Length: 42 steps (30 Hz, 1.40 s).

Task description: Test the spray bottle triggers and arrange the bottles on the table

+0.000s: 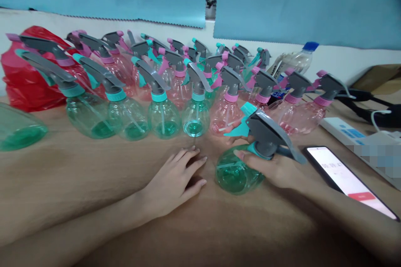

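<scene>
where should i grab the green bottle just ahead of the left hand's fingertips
Grip the green bottle by its teal collar, probably from the near side: the collar is narrower than the round body, and a green neighbour and pink neighbour flank it.

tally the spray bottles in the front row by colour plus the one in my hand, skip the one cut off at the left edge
Green front-row bottles: 4
Pink front-row bottles: 4
Held green bottle, in the right hand: 1
Total: 9
</scene>
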Each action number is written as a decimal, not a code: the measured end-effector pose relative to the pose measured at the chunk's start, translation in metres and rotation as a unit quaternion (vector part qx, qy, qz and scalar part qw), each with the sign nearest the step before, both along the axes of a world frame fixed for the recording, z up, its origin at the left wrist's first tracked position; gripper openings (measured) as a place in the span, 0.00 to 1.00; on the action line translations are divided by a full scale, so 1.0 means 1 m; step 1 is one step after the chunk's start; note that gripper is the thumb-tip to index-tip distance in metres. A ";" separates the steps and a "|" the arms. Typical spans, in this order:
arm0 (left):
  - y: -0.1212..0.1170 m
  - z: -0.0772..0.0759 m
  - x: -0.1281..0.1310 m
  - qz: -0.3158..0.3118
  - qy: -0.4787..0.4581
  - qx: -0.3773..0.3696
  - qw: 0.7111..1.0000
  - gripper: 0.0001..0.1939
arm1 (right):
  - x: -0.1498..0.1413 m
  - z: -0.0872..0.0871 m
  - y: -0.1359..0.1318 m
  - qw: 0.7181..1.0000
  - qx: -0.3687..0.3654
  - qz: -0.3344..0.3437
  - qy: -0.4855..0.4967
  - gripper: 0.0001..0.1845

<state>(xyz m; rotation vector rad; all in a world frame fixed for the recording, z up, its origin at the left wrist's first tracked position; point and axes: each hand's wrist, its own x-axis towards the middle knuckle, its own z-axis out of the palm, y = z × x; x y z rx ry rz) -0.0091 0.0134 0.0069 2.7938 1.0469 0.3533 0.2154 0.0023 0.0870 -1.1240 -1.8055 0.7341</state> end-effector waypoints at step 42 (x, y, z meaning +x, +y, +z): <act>0.000 -0.001 0.001 0.003 0.006 0.011 1.000 0.22 | 0.002 -0.011 0.003 0.999 0.018 0.028 -0.012 0.13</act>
